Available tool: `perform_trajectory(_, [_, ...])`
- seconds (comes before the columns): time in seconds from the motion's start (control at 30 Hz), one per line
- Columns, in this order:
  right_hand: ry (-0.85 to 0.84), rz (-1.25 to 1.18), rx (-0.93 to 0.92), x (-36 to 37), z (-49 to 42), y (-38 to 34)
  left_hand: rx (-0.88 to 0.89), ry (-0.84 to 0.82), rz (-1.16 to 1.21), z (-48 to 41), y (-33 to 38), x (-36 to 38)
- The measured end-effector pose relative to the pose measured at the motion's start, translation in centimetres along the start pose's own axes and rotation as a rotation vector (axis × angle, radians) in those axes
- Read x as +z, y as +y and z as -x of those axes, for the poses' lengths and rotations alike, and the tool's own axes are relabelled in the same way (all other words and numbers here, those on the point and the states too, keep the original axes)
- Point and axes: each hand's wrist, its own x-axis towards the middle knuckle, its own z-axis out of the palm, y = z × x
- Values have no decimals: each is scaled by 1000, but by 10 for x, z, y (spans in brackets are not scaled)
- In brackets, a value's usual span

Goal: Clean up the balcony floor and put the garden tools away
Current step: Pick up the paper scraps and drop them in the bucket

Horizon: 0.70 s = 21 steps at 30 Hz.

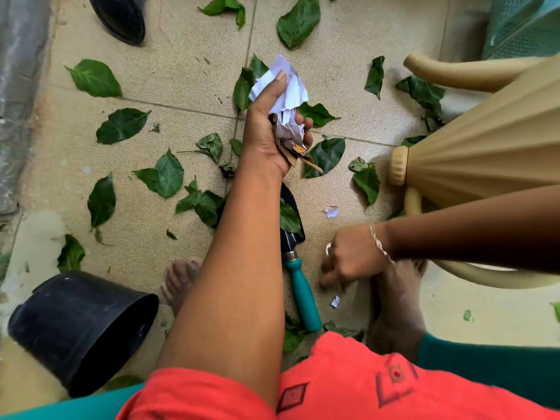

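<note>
**Operator:** Two hands in use. My left hand (pixel 274 131) is clenched around a wad of crumpled paper (pixel 286 89) and dry scraps. My right hand (pixel 353 262) is loosely curled, fingertips (pixel 328 281) low by the floor; I cannot tell whether they grip anything.

**Checker:** Procedure?

**Operator:** Pinch each paper scrap (pixel 335 302) singly, transfer it to the left wad, keep that fist tight.

**Checker:** Count?

**Operator:** Two loose scraps, the second (pixel 331 211) further out. One trowel (pixel 298 280) on the tiles between my feet. Two black pots (pixel 78 325), the far one (pixel 121 18) well apart. Green leaves (pixel 121 125): over twenty, scattered.
</note>
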Motion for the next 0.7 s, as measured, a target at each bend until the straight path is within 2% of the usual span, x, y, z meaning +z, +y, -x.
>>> perform_trajectory(0.07, [-90, -16, -88, 12, -6, -22, 2, 2, -1, 1, 1, 1])
perform_trajectory(0.13, [-87, 16, -84, 26, -11, -28, 10, 0, -2, 1, 1, 2])
perform_trajectory(0.3, [62, 35, 103, 30, -13, -12, -2, -18, -2, -1, -5, 2])
perform_trajectory(0.43, [252, -177, 289, 8, -14, 6, -3, -21, -7, -1, -4, 2])
perform_trajectory(0.6, [422, -394, 643, -26, -4, 23, 2, -20, 3, 0, 2, 2])
perform_trajectory(0.7, [433, -297, 766, -45, 2, 44, 3, -23, 15, -1, 1, -1])
